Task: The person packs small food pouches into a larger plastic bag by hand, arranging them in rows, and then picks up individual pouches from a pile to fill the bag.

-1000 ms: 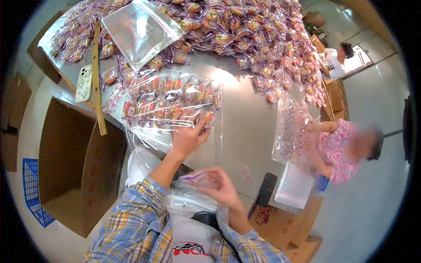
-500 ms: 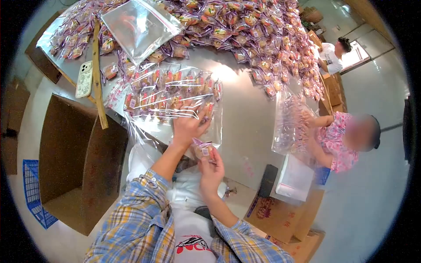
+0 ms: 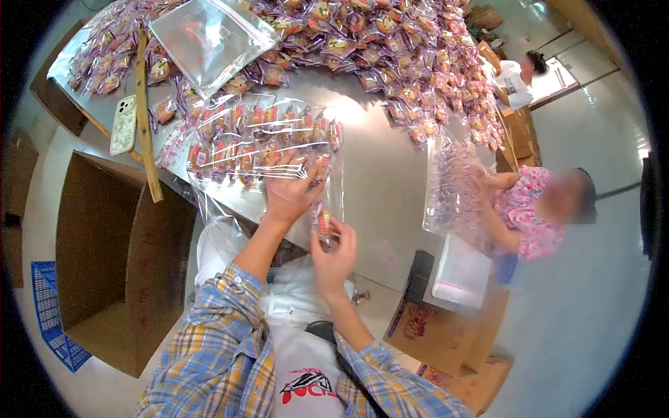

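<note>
A large clear bag (image 3: 265,129) lies on the metal table, with rows of small wrapped pastries inside. My left hand (image 3: 287,191) is inside the bag's open end, its fingers spread on the lower row of pastries. Just below and to the right, my right hand (image 3: 334,252) pinches one wrapped pastry (image 3: 324,221) between thumb and fingers, upright at the bag's edge.
A big heap of wrapped pastries (image 3: 390,42) covers the table's far side. Flat clear bags (image 3: 212,42), a wooden stick (image 3: 145,118) and a phone (image 3: 124,125) lie left. An open carton (image 3: 104,258) stands left. A co-worker (image 3: 533,209) handles another bag (image 3: 449,184) at right.
The pastry in my right hand has turned from its flat face showing to narrow and upright, and is nearer the bag. The whole view has shifted slightly.
</note>
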Motion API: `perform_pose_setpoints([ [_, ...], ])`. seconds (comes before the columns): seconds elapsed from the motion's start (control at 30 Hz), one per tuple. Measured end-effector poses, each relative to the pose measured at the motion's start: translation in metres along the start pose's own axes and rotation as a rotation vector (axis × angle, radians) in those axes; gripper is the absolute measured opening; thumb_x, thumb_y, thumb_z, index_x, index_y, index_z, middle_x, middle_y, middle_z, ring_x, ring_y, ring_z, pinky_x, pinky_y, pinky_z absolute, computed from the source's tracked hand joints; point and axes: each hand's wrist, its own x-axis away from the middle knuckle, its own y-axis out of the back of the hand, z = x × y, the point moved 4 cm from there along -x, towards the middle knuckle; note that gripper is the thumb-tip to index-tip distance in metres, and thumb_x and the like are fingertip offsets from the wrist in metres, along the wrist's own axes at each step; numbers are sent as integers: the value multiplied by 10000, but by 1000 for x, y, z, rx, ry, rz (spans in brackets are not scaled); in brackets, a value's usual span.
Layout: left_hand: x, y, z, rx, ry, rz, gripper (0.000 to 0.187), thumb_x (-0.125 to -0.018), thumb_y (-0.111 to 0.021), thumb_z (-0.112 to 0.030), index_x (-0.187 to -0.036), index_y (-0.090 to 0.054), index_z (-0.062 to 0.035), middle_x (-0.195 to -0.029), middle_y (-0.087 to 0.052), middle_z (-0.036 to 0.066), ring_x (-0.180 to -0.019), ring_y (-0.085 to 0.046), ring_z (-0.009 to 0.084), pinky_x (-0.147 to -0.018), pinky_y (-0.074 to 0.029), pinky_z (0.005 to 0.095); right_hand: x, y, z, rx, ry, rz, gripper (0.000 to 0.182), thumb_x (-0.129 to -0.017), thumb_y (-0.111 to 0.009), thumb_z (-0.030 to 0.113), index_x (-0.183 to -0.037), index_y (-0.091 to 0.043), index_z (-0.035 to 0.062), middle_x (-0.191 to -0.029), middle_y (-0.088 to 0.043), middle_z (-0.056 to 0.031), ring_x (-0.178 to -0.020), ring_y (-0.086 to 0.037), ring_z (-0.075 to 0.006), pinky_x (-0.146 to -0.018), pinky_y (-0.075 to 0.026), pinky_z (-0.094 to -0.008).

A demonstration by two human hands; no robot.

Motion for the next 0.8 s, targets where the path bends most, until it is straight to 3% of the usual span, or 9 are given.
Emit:
perform_pose_setpoints([
  [0.07,2,0,1,14,0,12,450,-739,-892,-355,-1153,-782,-216,-1196,-703,41,-1264,-591,301,-1121,-355,531,-6,1,15,51,50,141,404,-835,-849,63,-1200,-682,12,-1180,-649,-121,-1012,-683,-202,-819,-592,-356],
  [0.17,1,2,2,49,-6,11,483,-751,-886,-357,-1202,-767,-233,-1184,-702,51,-1294,-571,320,-1118,-358,549,-3,11,19,159,246,206,382,-829,-844,101,-1184,-718,41,-1143,-687,-151,-926,-708,-314,-804,-597,-401],
  [0.37,5,-4,0,51,12,34,507,-739,-886,-364,-1213,-757,-238,-1217,-694,50,-1309,-563,316,-1119,-350,548,-13,16,7,372,539,169,374,-808,-866,141,-1157,-754,70,-1086,-710,-124,-901,-698,-287,-829,-570,-373],
  [0.57,10,-9,6,51,-4,21,562,-715,-891,-392,-1236,-754,-232,-1221,-691,45,-1310,-565,314,-1111,-349,544,-31,11,4,683,540,-57,423,-786,-877,317,-1162,-773,154,-1271,-642,-106,-1149,-576,-312,-1039,-406,-480],
  [0.67,8,-7,3,73,52,53,521,-726,-885,-388,-1200,-774,-203,-1187,-697,41,-1296,-571,325,-1106,-357,537,-36,10,6,665,595,71,512,-778,-851,344,-1244,-748,158,-1353,-591,-104,-1258,-508,-358,-1074,-361,-551],
  [0.8,4,-3,2,109,78,66,494,-731,-883,-378,-1175,-782,-187,-1170,-705,48,-1273,-578,325,-1112,-361,534,-45,11,6,665,645,234,527,-769,-858,226,-1270,-735,118,-1293,-616,-125,-1158,-583,-343,-1010,-455,-480],
])
